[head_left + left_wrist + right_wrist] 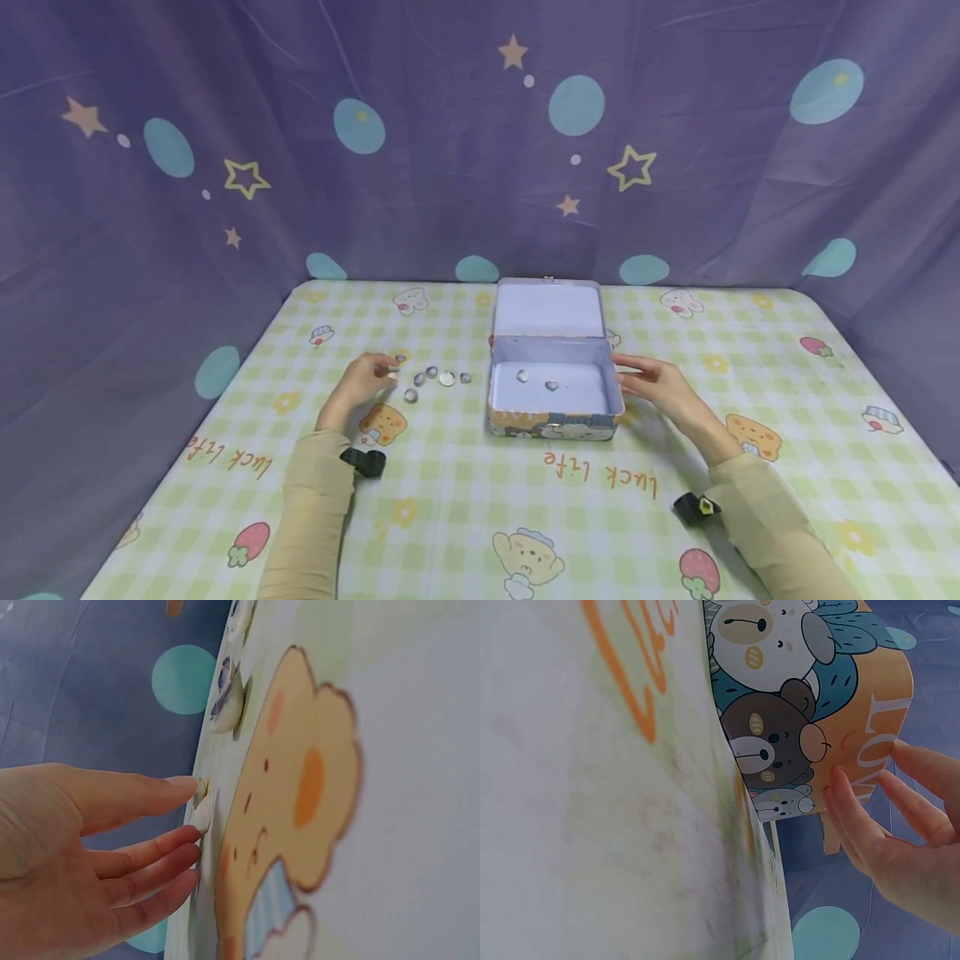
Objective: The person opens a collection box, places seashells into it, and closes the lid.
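Note:
My left hand (362, 385) reaches down at the left of the table, its thumb and fingertips around a small white seashell (204, 815); whether they pinch it is hard to tell. Close to these fingertips lies another shell (401, 358). Several more pale shells with purplish marks, including one shell (411, 396), are spread just to the right. An open rectangular tin box (555, 428) stands mid-table, with its lid (549, 308) tipped back and two shells (552, 386) on its floor. My right hand (663, 389) rests its fairly straight fingers against the tin's right side.
A green checked tablecloth (465, 517) with cartoon prints covers the table. Behind it and along the sides hangs a purple curtain (465, 192) with stars and blue spots. Black straps (365, 462) sit at both wrists.

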Demonstrator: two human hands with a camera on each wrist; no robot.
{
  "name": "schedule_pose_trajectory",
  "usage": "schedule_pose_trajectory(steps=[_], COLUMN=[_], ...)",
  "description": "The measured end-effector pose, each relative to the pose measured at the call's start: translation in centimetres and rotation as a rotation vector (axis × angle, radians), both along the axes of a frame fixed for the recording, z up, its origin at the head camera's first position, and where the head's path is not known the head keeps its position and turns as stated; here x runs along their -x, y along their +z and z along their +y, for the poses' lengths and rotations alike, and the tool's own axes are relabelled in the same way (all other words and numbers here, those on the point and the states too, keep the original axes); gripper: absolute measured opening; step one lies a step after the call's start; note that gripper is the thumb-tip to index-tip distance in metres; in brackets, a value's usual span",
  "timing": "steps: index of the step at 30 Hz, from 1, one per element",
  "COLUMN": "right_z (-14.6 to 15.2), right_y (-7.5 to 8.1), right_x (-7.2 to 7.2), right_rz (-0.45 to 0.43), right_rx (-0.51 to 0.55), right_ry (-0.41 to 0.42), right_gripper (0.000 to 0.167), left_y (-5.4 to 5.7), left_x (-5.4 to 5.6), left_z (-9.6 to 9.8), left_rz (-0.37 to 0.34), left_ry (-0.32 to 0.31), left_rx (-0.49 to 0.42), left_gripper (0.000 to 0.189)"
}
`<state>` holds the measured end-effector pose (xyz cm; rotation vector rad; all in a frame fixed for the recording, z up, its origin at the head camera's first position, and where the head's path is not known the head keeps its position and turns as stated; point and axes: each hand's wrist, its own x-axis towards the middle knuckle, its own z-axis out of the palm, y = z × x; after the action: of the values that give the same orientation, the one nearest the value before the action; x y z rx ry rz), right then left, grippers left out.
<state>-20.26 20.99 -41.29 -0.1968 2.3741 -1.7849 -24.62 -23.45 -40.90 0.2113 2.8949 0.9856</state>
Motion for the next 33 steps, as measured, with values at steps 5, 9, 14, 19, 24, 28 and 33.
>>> schedule_pose_trajectory(steps=[5,9,14,19,24,28,33], right_z=[0.0,0.0,0.0,0.0,0.0,0.0,0.0], right_y=[0.0,0.0,0.0,0.0,0.0,0.1,0.1], right_x=[0.0,0.0,0.0,0.0,0.0,0.0,0.0], right_rz=[0.000,-0.002,-0.003,-0.004,-0.002,0.001,-0.003], right_rx=[-0.012,-0.012,-0.012,-0.002,-0.003,-0.005,-0.009], right_ry=[-0.003,-0.003,-0.001,-0.001,0.000,-0.001,-0.007], right_gripper=[0.054,0.053,0.053,0.053,0.053,0.053,0.053], left_y=[-0.3,-0.4,-0.6,-0.8,-1.0,-1.1,-1.1], left_x=[0.1,0.1,0.2,0.2,0.3,0.3,0.3], left_z=[0.0,0.1,0.1,0.2,0.1,0.1,0.1], left_rz=[0.008,0.018,0.042,0.063,0.073,0.079,0.066], left_ry=[0.013,0.015,0.002,-0.011,-0.024,-0.034,-0.025], left_rx=[-0.002,0.015,0.046,0.050,0.053,0.051,0.060], left_gripper=[0.027,0.026,0.023,0.021,0.020,0.018,0.018])
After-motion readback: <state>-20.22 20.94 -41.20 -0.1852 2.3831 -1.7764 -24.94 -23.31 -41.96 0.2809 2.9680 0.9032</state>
